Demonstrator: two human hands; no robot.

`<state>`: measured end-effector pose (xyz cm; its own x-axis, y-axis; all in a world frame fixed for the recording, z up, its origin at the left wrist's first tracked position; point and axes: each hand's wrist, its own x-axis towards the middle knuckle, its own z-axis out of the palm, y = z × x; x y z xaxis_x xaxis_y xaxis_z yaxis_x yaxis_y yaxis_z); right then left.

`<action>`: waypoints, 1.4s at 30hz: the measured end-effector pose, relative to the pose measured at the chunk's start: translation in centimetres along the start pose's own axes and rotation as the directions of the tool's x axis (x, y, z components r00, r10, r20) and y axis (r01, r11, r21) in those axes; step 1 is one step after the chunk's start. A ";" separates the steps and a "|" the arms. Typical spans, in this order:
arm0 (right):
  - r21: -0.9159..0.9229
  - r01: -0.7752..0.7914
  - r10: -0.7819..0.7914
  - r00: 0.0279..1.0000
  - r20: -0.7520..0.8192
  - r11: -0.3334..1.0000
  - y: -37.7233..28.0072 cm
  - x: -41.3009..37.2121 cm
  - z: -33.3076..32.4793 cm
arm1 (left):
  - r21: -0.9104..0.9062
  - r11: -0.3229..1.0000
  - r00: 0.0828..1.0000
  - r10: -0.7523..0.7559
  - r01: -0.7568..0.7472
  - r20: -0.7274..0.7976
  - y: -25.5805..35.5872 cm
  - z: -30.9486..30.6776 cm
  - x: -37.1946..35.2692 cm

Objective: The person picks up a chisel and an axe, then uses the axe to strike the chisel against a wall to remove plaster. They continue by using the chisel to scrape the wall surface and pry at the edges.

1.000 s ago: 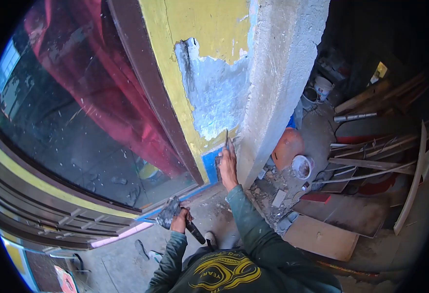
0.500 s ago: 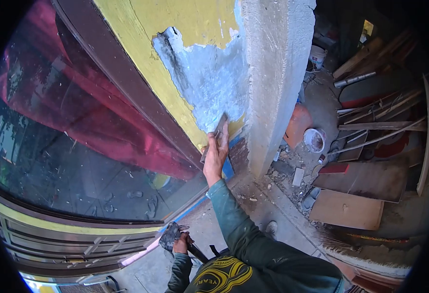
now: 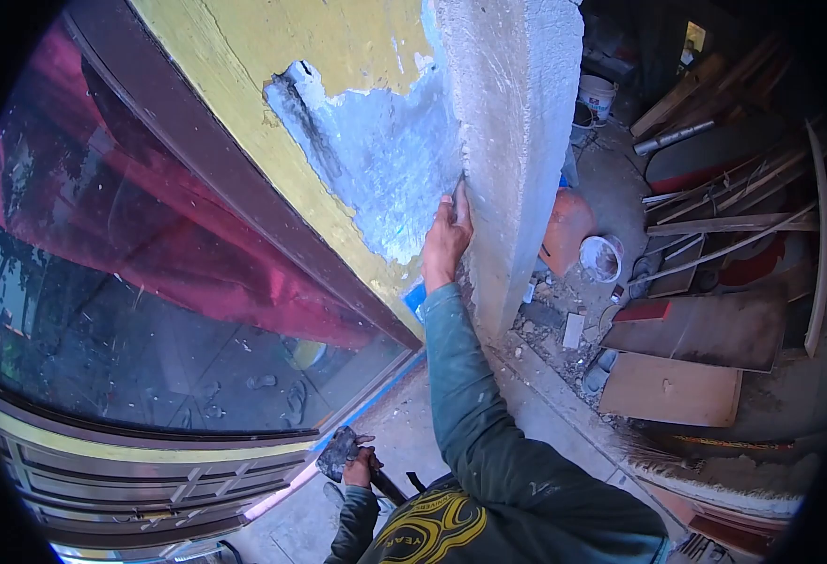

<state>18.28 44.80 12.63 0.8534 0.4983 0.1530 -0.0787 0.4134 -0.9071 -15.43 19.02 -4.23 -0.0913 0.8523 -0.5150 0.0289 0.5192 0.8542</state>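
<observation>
My right hand [image 3: 447, 240] is closed on a thin, flat scraper [image 3: 461, 192], mostly hidden by the fingers. Its end meets the edge between the bare grey-white patch [image 3: 390, 155] and the rough concrete column [image 3: 503, 141]. Yellow paint [image 3: 357, 47] with a ragged border surrounds the patch. Lower down, my left hand [image 3: 362, 467] grips a tool with a broad, dark, crusted head [image 3: 338, 453] and a dark handle; I cannot make out its exact kind.
On the left stands a dark-framed glass pane [image 3: 178, 348] with red cloth behind it. To the right are a white bucket [image 3: 601, 258], boards [image 3: 695, 329], long wood strips [image 3: 738, 226] and rubble on the floor. Blue tape [image 3: 416, 299] marks the wall's lower corner.
My right hand has moved right and up with the scraper, from the patch's lower end to the column's edge. My left hand keeps its hold. The view has shifted slightly.
</observation>
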 end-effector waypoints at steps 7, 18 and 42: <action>-0.093 -0.221 0.223 0.975 0.018 0.971 -1.3 -1.6 -1.5 | -0.079 0.996 0.999 0.045 -0.044 0.002 0.8 1.2 0.6; 0.032 -0.176 0.174 0.983 0.057 0.984 0.4 -0.8 -2.5 | -0.041 0.999 0.999 0.018 -0.020 -0.049 0.2 2.4 0.1; 0.162 0.042 -0.056 0.995 0.080 0.986 -0.7 3.5 2.1 | -0.088 0.994 0.998 0.062 -0.060 0.027 0.2 3.2 -0.5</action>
<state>20.24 47.82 14.62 0.8125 0.5338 0.2342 -0.1250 0.5520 -0.8244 -12.24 18.92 -4.04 -0.0620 0.8843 -0.4627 -0.0537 0.4600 0.8863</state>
